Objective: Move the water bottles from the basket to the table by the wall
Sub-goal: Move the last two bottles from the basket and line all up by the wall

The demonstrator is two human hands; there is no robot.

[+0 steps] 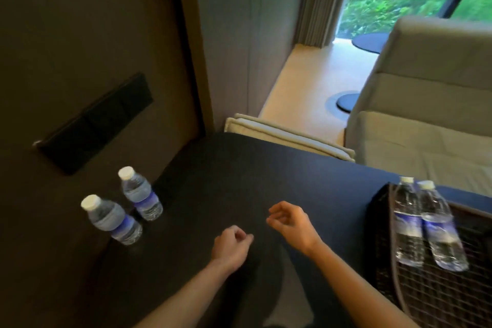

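Two small water bottles with white caps and blue labels stand on the dark table (239,181) close to the wall: one nearer (111,220), one farther (141,194). At the right, a dark woven basket (439,287) holds two more bottles, side by side and upright: the left one (408,224) and the right one (439,229). My left hand (231,245) hovers over the table's middle with fingers loosely curled and nothing in it. My right hand (290,224) is just right of it, also loosely curled and holding nothing, well left of the basket.
A dark wall panel with a black switch plate (95,125) runs along the left. Beyond the table stand a beige armchair (426,104) and a folded cushion (287,136). A small round table (370,42) stands by the window.
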